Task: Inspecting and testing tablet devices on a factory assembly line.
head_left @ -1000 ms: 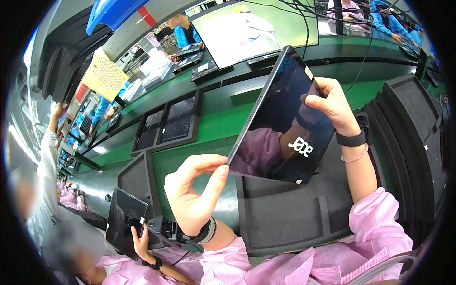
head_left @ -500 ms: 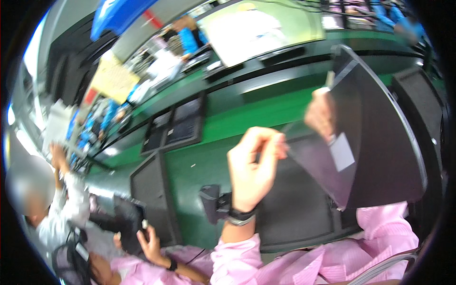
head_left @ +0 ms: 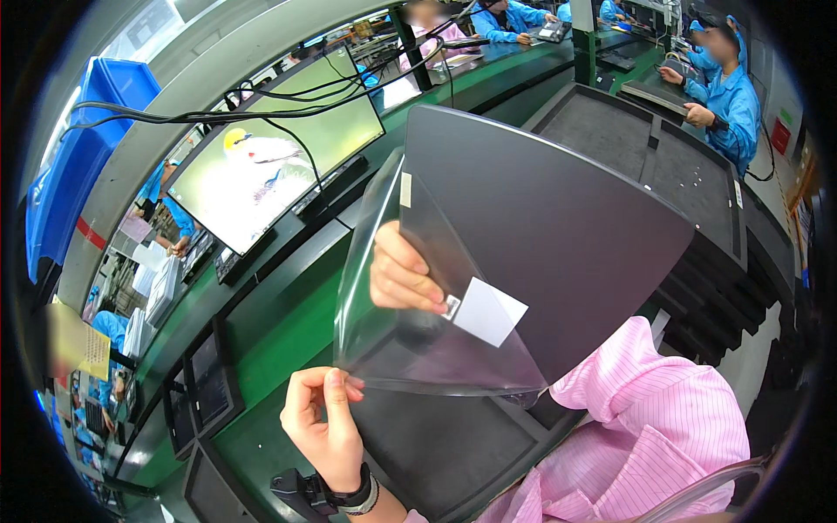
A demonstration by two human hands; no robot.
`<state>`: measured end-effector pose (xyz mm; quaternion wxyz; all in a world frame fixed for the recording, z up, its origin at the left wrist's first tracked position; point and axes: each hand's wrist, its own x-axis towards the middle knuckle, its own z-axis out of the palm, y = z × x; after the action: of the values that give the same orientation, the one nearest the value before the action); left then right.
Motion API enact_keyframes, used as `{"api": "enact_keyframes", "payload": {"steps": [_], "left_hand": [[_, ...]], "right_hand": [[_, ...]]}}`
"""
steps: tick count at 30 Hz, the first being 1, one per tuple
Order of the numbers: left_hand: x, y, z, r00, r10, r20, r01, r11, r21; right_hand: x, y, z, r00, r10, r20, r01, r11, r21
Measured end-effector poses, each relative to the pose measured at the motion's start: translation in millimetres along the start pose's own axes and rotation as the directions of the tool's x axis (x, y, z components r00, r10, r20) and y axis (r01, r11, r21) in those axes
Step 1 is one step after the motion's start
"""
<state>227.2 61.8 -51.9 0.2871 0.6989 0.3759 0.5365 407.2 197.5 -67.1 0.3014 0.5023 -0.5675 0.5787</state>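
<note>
A thin dark grey panel (head_left: pixel 558 218) with rounded corners is held up tilted in front of me. A clear plastic film (head_left: pixel 349 296) stands away from its left side in a folded sheet. My left hand (head_left: pixel 327 418), wearing a black wristband device, pinches the film's lower left corner. My right hand (head_left: pixel 403 275) shows through the film, fingers curled at the panel's left part; its forearm passes behind the panel. A white rectangular label (head_left: pixel 491 311) lies near the right fingertips, with a small printed tag beside it.
Below lies a black tray (head_left: pixel 436 449) on the green bench. More black trays (head_left: pixel 602 131) are stacked at right, and a framed tray (head_left: pixel 209 383) sits at left. A lit monitor (head_left: pixel 288 157) and hanging cables (head_left: pixel 218 115) are ahead. A worker in blue (head_left: pixel 728 109) stands far right.
My view has turned right, so the panel now appears nearer the middle. The left hand, still pinching the film corner, has drawn it away from the panel, and more film stands off.
</note>
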Motion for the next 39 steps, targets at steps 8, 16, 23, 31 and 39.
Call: {"api": "enact_keyframes", "payload": {"steps": [8, 16, 23, 31, 39], "left_hand": [[0.6, 3.0, -9.5, 1.0, -0.02, 0.013, 0.02, 1.0, 0.017], [-8.6, 8.0, -17.5, 0.995, -0.023, -0.1, -0.001, 0.973, -0.229], [-20.7, 28.0, -31.9, 0.98, 0.09, -0.176, -0.088, 0.996, 0.018], [-15.0, 13.5, -54.8, 0.894, 0.06, -0.444, -0.035, 0.997, 0.063], [-5.3, -6.2, -79.8, 0.977, 0.072, -0.2, -0.189, 0.727, -0.661]], "right_hand": [[1.9, -10.1, -0.6, 0.999, 0.005, -0.033, -0.007, 0.998, -0.062], [-19.7, -18.2, 26.2, 0.81, 0.009, -0.586, -0.196, 0.946, -0.257], [-9.8, -41.4, 31.4, 0.514, -0.004, -0.858, -0.703, 0.57, -0.424], [22.1, -17.0, 48.8, 0.375, 0.022, -0.927, -0.844, 0.422, -0.332], [37.4, 23.7, 61.0, 0.344, -0.062, -0.937, -0.634, 0.721, -0.28]]}}
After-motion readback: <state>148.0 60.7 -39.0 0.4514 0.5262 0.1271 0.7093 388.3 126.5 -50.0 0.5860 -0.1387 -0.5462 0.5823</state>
